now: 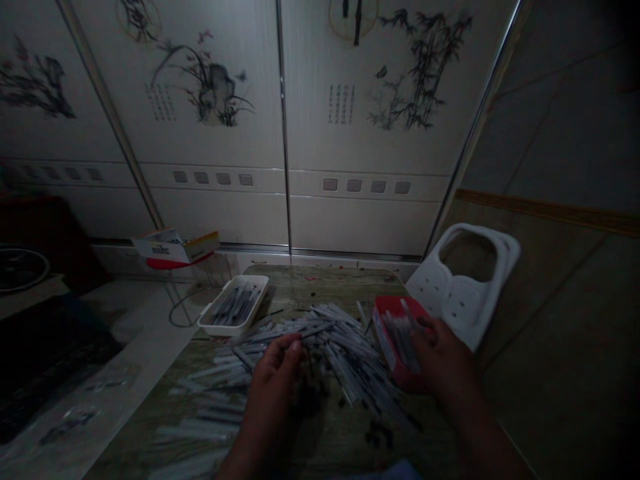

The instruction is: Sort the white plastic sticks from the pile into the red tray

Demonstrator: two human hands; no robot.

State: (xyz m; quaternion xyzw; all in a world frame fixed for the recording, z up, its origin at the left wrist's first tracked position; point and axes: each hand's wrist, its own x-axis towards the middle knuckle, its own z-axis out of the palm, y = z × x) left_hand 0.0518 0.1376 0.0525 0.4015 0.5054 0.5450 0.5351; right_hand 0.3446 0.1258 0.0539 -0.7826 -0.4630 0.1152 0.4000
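Note:
My left hand (275, 373) is over the middle of the table, thumb and fingers pinched together; what they hold, if anything, is too dark to make out. Under and around it spreads a loose pile of clear pen barrels (350, 367), some with dark parts inside. Small black caps (305, 397) lie just right of that hand. At the right, my right hand (443, 350) is closed on a clear pen barrel (407, 310), which slants over the red box (383, 307). More clear barrels (400, 333) stand inside this box.
A white tray (205, 325) with several pens sits at the table's far left. Behind the red box stands a white plastic chair (460, 293). An open carton (160, 248) rests on a red stool beyond the table (280, 283). Sliding panels (360, 220) close off the back.

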